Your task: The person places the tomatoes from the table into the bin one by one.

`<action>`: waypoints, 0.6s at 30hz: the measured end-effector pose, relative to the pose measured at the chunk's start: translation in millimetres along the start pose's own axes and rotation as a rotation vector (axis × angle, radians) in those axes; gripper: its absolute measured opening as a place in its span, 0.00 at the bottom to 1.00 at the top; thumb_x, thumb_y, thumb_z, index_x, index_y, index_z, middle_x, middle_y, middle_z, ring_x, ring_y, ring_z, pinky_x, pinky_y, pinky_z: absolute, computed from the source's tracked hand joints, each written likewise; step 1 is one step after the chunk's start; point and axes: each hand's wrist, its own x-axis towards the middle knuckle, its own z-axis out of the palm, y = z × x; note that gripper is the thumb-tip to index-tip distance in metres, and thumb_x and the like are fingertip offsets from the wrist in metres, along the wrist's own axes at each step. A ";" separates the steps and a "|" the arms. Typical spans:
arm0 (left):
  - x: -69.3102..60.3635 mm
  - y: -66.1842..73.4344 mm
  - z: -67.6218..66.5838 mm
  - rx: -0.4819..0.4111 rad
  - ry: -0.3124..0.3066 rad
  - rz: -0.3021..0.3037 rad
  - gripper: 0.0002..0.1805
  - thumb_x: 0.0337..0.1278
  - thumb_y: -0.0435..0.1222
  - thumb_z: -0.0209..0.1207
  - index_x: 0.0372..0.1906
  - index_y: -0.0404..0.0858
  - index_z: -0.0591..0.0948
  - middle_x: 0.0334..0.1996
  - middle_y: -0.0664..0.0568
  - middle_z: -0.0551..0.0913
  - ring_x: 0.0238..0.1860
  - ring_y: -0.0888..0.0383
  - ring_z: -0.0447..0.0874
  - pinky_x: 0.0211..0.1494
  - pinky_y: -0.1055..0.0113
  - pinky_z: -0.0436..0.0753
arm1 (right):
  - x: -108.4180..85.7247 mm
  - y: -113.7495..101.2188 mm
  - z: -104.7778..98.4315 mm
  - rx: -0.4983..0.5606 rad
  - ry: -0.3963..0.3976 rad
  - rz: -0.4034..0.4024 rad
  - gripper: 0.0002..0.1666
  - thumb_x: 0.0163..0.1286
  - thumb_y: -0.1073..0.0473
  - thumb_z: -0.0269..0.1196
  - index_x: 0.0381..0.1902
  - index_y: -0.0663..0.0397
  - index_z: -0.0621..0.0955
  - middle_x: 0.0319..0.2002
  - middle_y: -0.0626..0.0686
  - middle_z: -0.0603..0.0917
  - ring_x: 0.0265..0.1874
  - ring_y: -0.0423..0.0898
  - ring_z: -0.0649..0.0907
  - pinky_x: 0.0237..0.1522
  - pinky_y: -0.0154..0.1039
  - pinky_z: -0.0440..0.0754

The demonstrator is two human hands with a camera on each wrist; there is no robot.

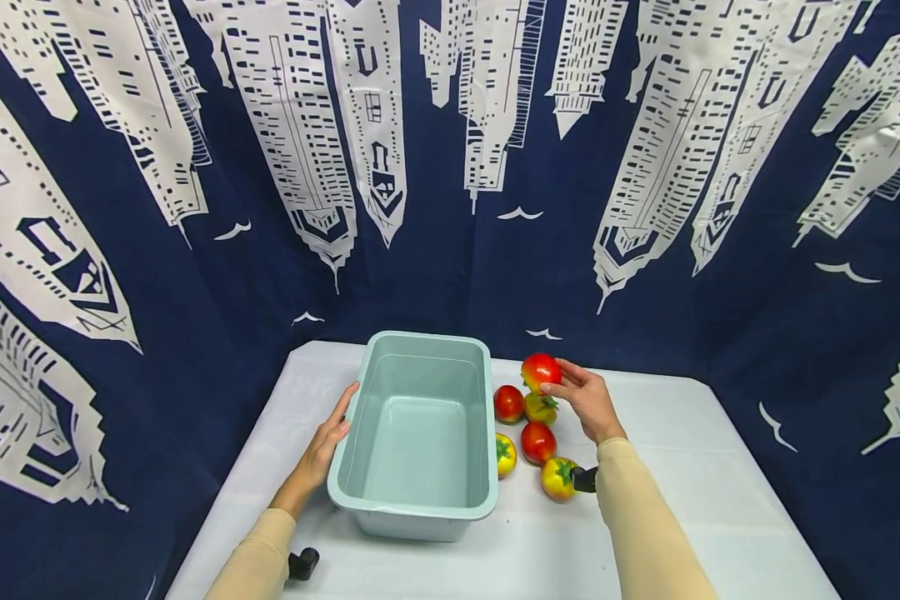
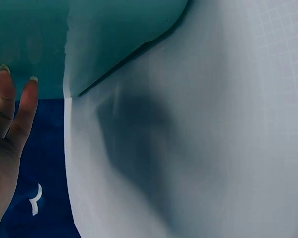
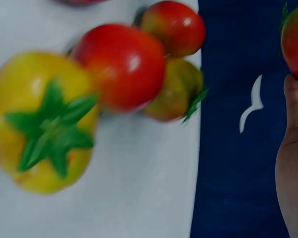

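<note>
A pale green plastic bin stands on the table, and no contents show inside it. My left hand rests against its left side. In the left wrist view, extended fingertips of that hand touch the bin's outer wall. My right hand holds a red tomato between thumb and fingers, raised above the others. Below it lie a red tomato and a greenish tomato. Nearer me are another red tomato and a yellow one with a green star-shaped calyx.
A further yellow tomato sits close beside the bin's right wall, partly hidden by it. The white table ends at a dark blue curtain printed with white buildings. A black wrist-camera piece overlaps the nearest yellow tomato.
</note>
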 end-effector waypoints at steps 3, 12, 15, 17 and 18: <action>0.2 -2.4 1.1 0.003 0.002 0.000 0.34 0.68 0.38 0.34 0.78 0.45 0.49 0.77 0.39 0.53 0.67 0.60 0.66 0.63 0.74 0.67 | 1.9 -10.2 7.7 0.000 -0.015 -0.021 0.45 0.61 0.58 0.69 0.73 0.56 0.64 0.70 0.60 0.70 0.68 0.55 0.71 0.59 0.34 0.73; -1.1 -3.5 1.4 -0.008 0.033 0.015 0.34 0.66 0.37 0.34 0.78 0.44 0.50 0.77 0.40 0.51 0.67 0.70 0.61 0.64 0.78 0.62 | 7.9 -36.8 39.3 0.019 -0.076 -0.053 0.43 0.61 0.60 0.69 0.72 0.53 0.66 0.68 0.58 0.73 0.65 0.54 0.75 0.58 0.35 0.76; -0.7 -3.5 1.9 -0.024 0.037 0.019 0.34 0.67 0.37 0.34 0.78 0.44 0.50 0.78 0.41 0.50 0.69 0.72 0.58 0.65 0.80 0.59 | 10.1 -46.6 53.0 0.030 -0.094 -0.065 0.42 0.60 0.60 0.70 0.71 0.53 0.67 0.67 0.57 0.74 0.64 0.53 0.76 0.58 0.37 0.76; -0.2 -3.6 2.5 -0.029 0.031 0.023 0.33 0.67 0.37 0.33 0.78 0.44 0.49 0.78 0.41 0.49 0.70 0.72 0.57 0.65 0.81 0.58 | 11.0 -52.2 62.1 0.040 -0.103 -0.075 0.41 0.60 0.60 0.70 0.71 0.53 0.68 0.66 0.58 0.75 0.64 0.53 0.77 0.59 0.39 0.76; -0.1 -3.7 2.8 -0.029 0.028 0.021 0.33 0.68 0.37 0.33 0.78 0.44 0.49 0.78 0.41 0.49 0.70 0.71 0.57 0.65 0.81 0.58 | 11.6 -54.1 66.2 0.039 -0.109 -0.080 0.41 0.60 0.61 0.70 0.70 0.54 0.68 0.66 0.57 0.75 0.63 0.53 0.77 0.60 0.40 0.75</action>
